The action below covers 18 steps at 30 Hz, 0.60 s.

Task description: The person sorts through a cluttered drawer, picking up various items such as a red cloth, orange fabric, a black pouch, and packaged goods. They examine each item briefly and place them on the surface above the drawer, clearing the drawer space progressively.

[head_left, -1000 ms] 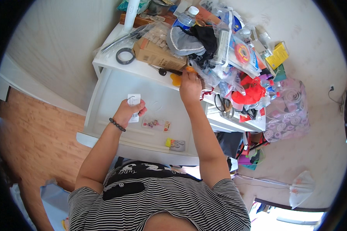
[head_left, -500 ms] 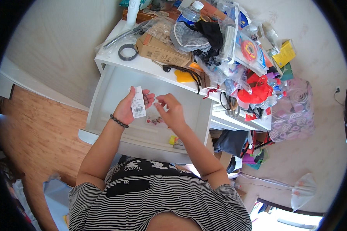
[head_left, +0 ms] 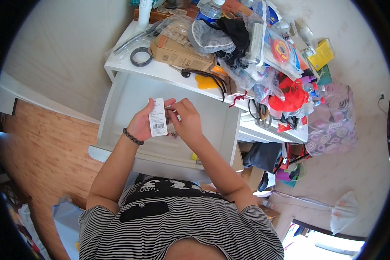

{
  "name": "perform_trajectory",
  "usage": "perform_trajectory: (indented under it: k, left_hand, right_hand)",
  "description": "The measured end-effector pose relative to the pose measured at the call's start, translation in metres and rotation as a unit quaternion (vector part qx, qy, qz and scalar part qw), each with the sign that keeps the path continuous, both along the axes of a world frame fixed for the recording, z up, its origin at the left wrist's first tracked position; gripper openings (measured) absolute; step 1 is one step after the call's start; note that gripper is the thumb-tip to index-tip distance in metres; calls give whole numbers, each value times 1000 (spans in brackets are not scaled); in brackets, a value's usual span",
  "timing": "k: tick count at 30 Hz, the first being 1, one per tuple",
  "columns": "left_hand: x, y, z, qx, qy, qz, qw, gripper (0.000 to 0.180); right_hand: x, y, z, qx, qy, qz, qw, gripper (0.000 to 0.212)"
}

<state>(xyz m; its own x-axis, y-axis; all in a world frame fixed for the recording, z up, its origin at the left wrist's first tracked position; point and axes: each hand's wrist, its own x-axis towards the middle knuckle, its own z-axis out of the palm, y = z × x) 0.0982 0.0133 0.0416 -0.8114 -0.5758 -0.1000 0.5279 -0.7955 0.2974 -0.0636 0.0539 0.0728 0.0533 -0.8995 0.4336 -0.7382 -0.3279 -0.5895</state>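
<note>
My left hand (head_left: 139, 125) holds a white barcode tag (head_left: 158, 118) upright between thumb and fingers, with a dark bead bracelet (head_left: 133, 137) on that wrist. My right hand (head_left: 187, 119) is at the tag's right side, its thumb and fingertips pinched together against my left fingers. Something small and dark is partly visible there, too small to name. Both hands are above an open white drawer (head_left: 125, 97). In it, a small packet with reddish bits (head_left: 173, 135) is mostly hidden by my right hand. A yellow item (head_left: 194, 156) shows beside my right forearm.
Beyond the drawer, the white cabinet top carries a roll of dark tape (head_left: 141, 56), a cardboard box (head_left: 180, 54), a yellow star-like piece (head_left: 206, 82) and a black cord (head_left: 210, 76). Plastic bags, a bottle (head_left: 212, 9) and a red bag (head_left: 288, 95) pile up at the right.
My right hand has moved left to meet my left hand at the tag, its fingers closing. It now covers more of the reddish packet. The tag stays in my left hand.
</note>
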Motion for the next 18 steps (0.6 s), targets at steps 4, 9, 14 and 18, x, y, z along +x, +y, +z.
perform_trajectory:
  k: [4,9,14,18]
  left_hand:
    - [2,-1,-4,-14,20,-6,1000,64]
    - [0,2,13,16,5,38,999,61]
    - [-2,2,3,-19,-4,68,998,50]
    - [-6,1,2,-90,-28,115,989,50]
  right_hand:
    - [-4,-1,-5,41,-74,-16,996,11]
    - [-15,-1,1,80,-192,-20,978,5]
    - [-7,4,14,46,-175,-34,983,4]
    - [4,17,8,192,-140,-30,971,13]
